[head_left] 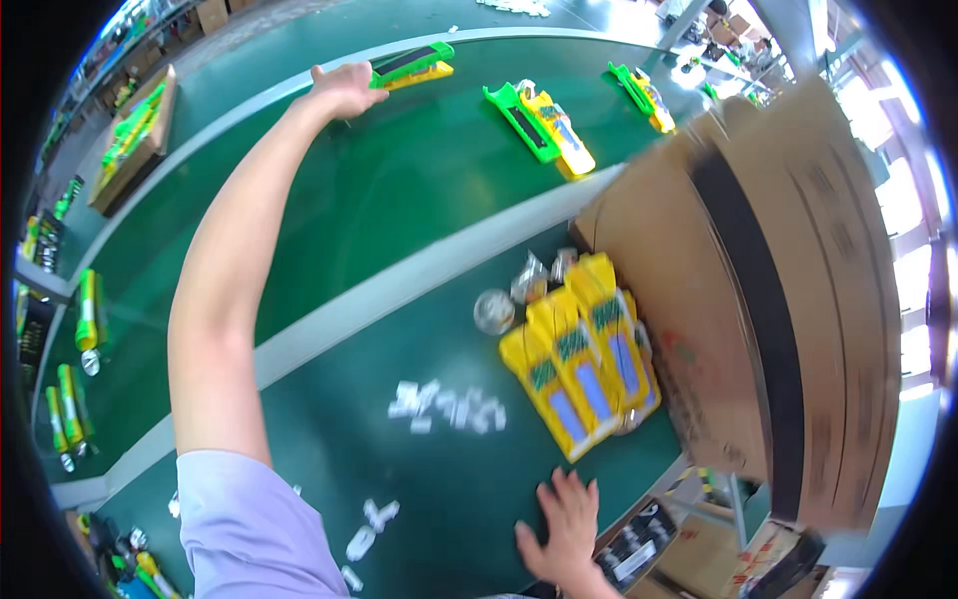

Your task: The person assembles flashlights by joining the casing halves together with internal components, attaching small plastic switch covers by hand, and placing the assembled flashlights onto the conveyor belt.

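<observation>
My left arm stretches far over the green conveyor belt [399, 170]. At its end, my left hand [342, 90] has its fingers closed at the near end of a green and yellow plastic casing [414, 65]; part of the grip is hidden. My right hand [564, 529] is low on the green worktop [349, 449], fingers spread and holding nothing. Just beyond it lie several yellow casing halves [579, 369] side by side, with green circuit boards and pale blue-violet blocks inside. Round clear and silvery parts [494, 311] sit at their far end.
Small white pieces [447, 407] are scattered on the worktop. A large cardboard box [758, 299] stands close on the right. More opened casings [544, 128] lie farther along the belt. A cardboard tray [135, 140] of green parts is at far left. A pale rail [419, 265] divides belt and worktop.
</observation>
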A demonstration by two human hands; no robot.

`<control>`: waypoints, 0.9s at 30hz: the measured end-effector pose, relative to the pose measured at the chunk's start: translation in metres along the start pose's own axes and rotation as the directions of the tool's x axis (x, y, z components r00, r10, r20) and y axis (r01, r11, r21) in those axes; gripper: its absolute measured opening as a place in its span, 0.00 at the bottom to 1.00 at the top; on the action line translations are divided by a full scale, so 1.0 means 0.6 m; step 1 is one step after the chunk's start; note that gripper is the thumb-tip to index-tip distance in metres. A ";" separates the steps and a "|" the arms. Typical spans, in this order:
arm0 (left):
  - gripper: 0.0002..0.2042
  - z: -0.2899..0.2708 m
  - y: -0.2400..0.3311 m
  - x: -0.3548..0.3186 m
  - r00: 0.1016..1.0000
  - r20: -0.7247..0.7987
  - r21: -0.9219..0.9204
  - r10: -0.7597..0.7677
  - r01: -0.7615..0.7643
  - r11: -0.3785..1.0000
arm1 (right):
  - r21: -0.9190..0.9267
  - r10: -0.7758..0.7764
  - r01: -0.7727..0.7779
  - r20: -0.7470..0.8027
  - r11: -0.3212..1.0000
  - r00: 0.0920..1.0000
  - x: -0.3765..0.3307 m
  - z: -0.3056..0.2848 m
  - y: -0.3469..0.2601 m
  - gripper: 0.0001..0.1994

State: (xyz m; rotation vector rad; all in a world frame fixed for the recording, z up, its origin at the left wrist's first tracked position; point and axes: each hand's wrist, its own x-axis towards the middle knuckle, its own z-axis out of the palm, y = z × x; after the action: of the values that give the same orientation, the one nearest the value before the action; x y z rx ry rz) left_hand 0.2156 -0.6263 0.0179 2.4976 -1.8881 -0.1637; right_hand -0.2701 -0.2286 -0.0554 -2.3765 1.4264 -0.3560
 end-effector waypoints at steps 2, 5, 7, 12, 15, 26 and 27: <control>0.29 0.026 -0.045 -0.142 0.955 -0.223 0.091 0.198 -0.182 0.979 | 0.071 -0.069 0.074 -0.074 0.995 0.995 -0.006 0.002 0.001 0.28; 0.24 0.000 0.048 -0.433 0.838 -0.301 0.017 0.456 -0.473 0.881 | 0.294 -0.032 0.118 -0.281 0.949 0.959 -0.030 0.012 0.035 0.20; 0.23 -0.025 0.088 -0.646 0.745 -0.291 0.020 0.600 -0.622 0.782 | 0.617 0.173 0.007 -0.231 0.787 0.958 -0.052 0.011 0.030 0.18; 0.31 -0.016 0.176 -1.062 0.593 -0.026 0.048 0.804 -0.803 0.594 | 0.510 -0.578 -0.777 0.529 -0.369 0.621 -0.199 -0.044 -0.088 0.31; 0.32 0.031 0.183 -1.176 0.555 0.058 0.082 0.830 -0.831 0.550 | 0.435 -0.769 -0.891 0.521 -0.134 0.370 -0.284 0.011 -0.137 0.32; 0.26 0.068 0.280 -1.308 0.996 0.038 -0.790 -0.087 0.083 0.607 | 0.737 -0.101 -0.572 0.579 -0.361 0.809 -0.339 0.033 -0.172 0.22; 0.28 0.085 0.292 -1.306 0.995 0.081 -0.837 -0.064 0.103 0.537 | 0.793 -0.012 -0.503 0.532 -0.342 0.847 -0.334 0.033 -0.180 0.21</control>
State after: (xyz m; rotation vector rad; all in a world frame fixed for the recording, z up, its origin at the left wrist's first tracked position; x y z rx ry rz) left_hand -0.1677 0.0808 0.0415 1.8583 -1.1931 -0.8995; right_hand -0.2688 -0.0008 -0.0358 -0.4871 0.7049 -0.6070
